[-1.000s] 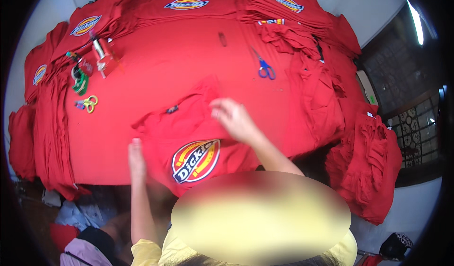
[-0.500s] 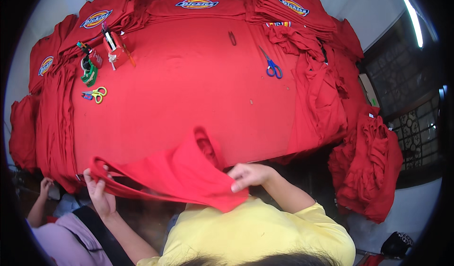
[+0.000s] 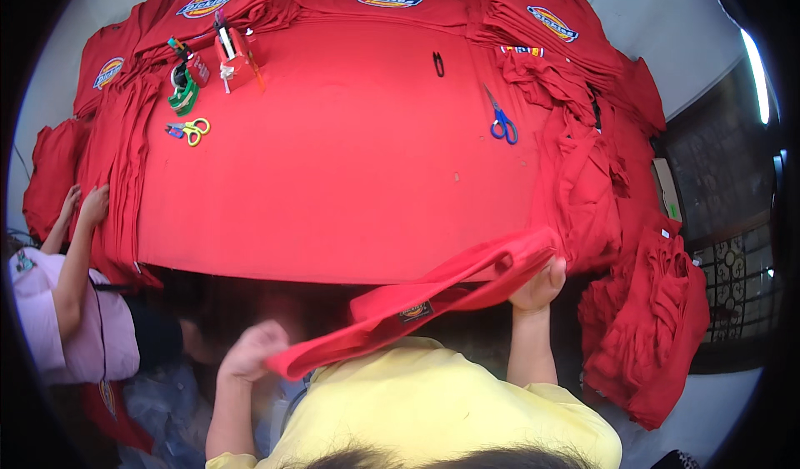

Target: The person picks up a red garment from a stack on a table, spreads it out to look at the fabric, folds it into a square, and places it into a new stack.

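Note:
A red shirt (image 3: 467, 279) is stretched slantwise between my two hands, over the table's near edge and my lap. A small dark label shows on its inside. My left hand (image 3: 254, 351), a little blurred, is closed on the shirt's lower left end. Higher up, at the other end, my right hand (image 3: 540, 287) grips the cloth, its fingers partly hidden behind it. The red-covered table (image 3: 333, 169) lies just beyond the shirt.
Blue-handled scissors (image 3: 502, 126), dark thread snips (image 3: 438, 64), yellow-handled scissors (image 3: 193, 131) and a green tape dispenser (image 3: 183, 94) lie on the table. Folded red shirts (image 3: 333, 11) line its far side. Crumpled red garments (image 3: 646, 327) hang at right. A co-worker (image 3: 92, 319) stands at left, hands on a stack.
The shirt has turned, its right end now higher and farther right. My left hand has moved right, my right hand right and up. The co-worker's hands have come onto the left stack.

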A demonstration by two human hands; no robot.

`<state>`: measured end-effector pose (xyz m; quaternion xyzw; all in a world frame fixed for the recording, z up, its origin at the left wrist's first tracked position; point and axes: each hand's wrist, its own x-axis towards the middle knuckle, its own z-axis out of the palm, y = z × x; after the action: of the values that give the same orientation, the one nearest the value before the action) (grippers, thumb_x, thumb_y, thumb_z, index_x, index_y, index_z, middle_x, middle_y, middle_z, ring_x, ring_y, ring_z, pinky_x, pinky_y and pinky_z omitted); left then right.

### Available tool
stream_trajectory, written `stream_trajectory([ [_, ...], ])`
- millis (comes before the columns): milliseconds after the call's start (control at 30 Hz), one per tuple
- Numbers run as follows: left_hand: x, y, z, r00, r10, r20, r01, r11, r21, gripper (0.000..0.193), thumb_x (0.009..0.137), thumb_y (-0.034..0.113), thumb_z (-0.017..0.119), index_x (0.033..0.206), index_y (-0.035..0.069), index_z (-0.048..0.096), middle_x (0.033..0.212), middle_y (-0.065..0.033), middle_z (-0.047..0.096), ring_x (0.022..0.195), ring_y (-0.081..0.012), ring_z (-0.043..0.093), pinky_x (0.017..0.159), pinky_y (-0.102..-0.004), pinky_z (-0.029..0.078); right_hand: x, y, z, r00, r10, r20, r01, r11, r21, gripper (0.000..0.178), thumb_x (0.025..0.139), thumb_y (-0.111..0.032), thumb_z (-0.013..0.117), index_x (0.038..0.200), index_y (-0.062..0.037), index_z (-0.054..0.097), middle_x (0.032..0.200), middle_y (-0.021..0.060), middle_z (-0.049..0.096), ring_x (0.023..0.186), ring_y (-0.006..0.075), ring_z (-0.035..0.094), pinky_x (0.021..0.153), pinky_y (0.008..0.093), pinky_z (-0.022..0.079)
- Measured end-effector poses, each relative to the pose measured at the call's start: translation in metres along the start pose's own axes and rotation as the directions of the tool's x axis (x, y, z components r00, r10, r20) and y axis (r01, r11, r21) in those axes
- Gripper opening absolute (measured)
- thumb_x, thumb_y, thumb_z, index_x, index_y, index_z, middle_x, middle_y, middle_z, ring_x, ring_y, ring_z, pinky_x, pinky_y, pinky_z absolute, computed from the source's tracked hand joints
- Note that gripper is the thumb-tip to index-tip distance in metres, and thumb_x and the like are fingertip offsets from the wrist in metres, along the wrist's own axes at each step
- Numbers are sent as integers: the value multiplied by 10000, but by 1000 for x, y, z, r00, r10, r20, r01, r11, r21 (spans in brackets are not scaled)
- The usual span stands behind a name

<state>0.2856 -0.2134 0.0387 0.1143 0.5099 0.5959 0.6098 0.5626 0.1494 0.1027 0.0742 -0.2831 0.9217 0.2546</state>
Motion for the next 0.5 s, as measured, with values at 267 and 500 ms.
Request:
stream_trajectory([
  [267, -13, -100, 5, 939, -343, -10, 297, 826, -479, 566, 929, 467, 494, 1240, -6, 510, 1202, -152, 592, 1062, -264, 600, 923, -406, 475, 5, 21, -24, 988, 128, 84, -127, 992, -17, 605, 896, -380, 531, 1277, 86, 475, 1241, 231, 562, 1112, 363, 562, 983, 463, 401],
  [500, 21, 3, 34, 943, 293, -156, -332, 848, -413, 597, 933, 416, 502, 1349, 0, 395, 1351, -115, 489, 1259, -249, 455, 1049, -436, 373, -2, 14, -59, 884, 336, -323, -408, 894, -184, 329, 932, -186, 475, 1120, 65, 575, 1081, 218, 630, 960, 345, 633, 900, 434, 488],
])
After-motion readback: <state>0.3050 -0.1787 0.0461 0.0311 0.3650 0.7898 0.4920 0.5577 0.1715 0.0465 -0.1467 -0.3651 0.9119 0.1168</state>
